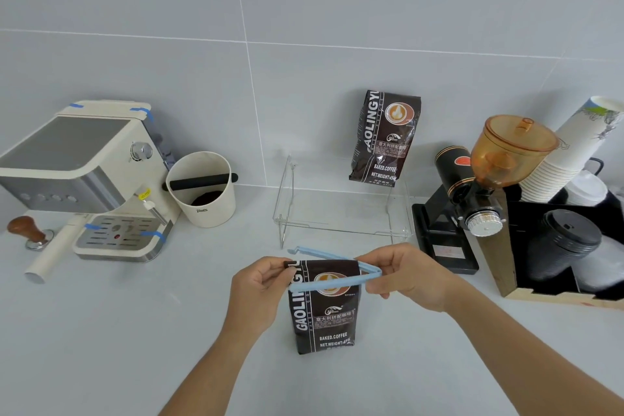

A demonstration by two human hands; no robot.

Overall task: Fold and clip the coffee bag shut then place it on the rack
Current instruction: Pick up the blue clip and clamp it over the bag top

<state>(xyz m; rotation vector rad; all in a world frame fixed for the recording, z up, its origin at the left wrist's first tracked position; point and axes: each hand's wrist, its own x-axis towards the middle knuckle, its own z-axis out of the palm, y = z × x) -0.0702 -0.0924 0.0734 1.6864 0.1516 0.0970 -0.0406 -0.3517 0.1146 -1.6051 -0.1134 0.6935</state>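
Standing upright on the pale grey counter [101, 331] — coffee bag [322, 309], top pinched by left hand [261, 284]; right hand [405, 275] gripping light-blue sealing clip [332, 275], arms spread across the fold. Behind, clear acrylic rack [341, 209] against grey tiled wall [304, 10].

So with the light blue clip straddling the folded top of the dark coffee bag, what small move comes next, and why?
Probably press the light blue plastic clip shut: its arms gape around the dark coffee bag, hinge in the right hand, left hand pinching the fold.
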